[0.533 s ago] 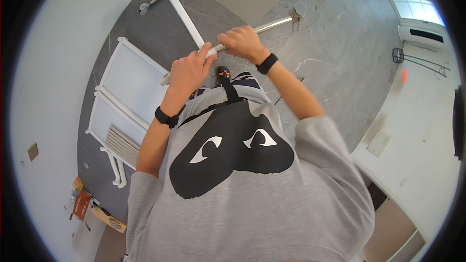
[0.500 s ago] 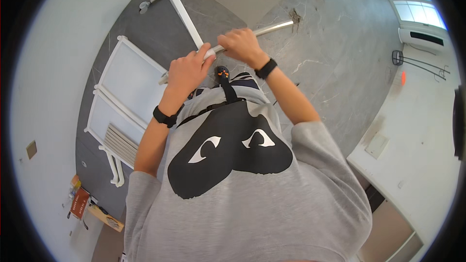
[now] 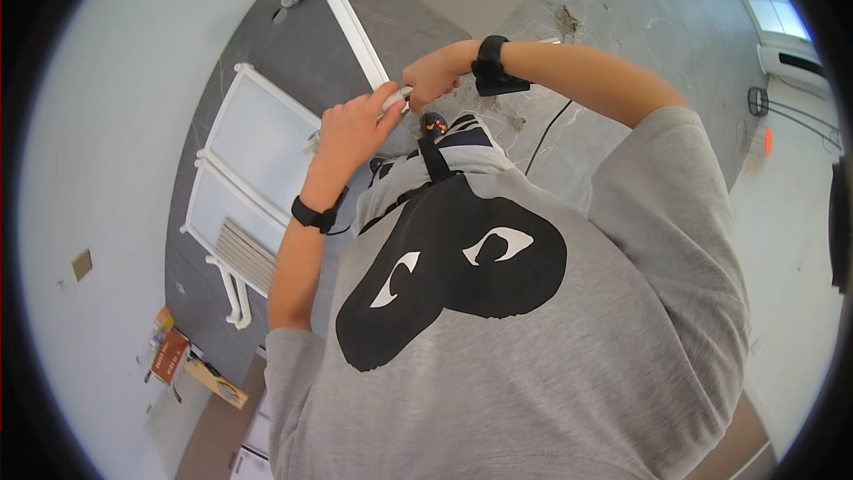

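My left hand (image 3: 351, 132) is closed around a white tube (image 3: 394, 101) in front of my body, its thumb lying along the tube. Beside it my right hand (image 3: 434, 76) grips the same tube, with its wrist bent and the forearm reaching out to the right. Most of the tube beyond my right hand is hidden behind that hand and wrist. A long white frame bar (image 3: 345, 13) runs from the upper left down to my left hand. How bar and tube join is hidden by my fingers.
Left of me lies a white framed panel (image 3: 262, 116), with a bundle of grey-beige slats (image 3: 245, 249) on it and white bent tubes (image 3: 233, 295) beside it. A caster (image 3: 290, 0) juts from the bar. A black cable (image 3: 546, 138) trails on the grey floor (image 3: 613, 62).
My right wrist has bent and my right elbow has swung outward and up, while that hand stays on the tube. My left hand keeps its grip. The whole view has shifted slightly.
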A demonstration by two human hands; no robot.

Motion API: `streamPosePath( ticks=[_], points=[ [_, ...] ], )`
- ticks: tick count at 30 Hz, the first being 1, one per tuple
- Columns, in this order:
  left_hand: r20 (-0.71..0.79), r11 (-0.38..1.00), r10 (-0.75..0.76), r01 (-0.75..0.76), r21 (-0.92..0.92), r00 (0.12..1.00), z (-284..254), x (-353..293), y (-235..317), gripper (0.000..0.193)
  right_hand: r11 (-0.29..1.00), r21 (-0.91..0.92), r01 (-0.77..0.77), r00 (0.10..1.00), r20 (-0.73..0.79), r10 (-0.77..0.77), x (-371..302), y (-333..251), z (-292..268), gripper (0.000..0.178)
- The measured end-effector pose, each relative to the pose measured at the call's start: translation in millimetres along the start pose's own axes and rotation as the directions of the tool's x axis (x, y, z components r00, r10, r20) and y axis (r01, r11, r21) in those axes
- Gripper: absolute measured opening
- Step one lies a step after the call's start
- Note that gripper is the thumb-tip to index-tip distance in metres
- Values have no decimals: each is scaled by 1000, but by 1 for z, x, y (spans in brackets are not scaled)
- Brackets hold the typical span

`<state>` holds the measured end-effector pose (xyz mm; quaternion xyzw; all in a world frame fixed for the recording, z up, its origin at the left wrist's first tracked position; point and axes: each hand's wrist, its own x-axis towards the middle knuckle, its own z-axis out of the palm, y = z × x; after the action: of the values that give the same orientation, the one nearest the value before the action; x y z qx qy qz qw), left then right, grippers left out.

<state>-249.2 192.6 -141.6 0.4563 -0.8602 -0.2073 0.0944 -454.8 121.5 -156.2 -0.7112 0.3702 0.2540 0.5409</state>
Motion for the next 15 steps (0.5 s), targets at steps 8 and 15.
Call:
streamPosePath(
  ticks=[8, 15],
  points=[
    [82, 996, -81, 84, -33, 993, -7, 6, 11, 34, 806, -592, 9, 619, -630, -469, -7, 20, 40, 21],
    [55, 999, -51, 49, 21, 997, -3, 14, 13, 34, 844, -535, -19, 451, -758, -470, -4, 25, 46, 23]
  ],
)
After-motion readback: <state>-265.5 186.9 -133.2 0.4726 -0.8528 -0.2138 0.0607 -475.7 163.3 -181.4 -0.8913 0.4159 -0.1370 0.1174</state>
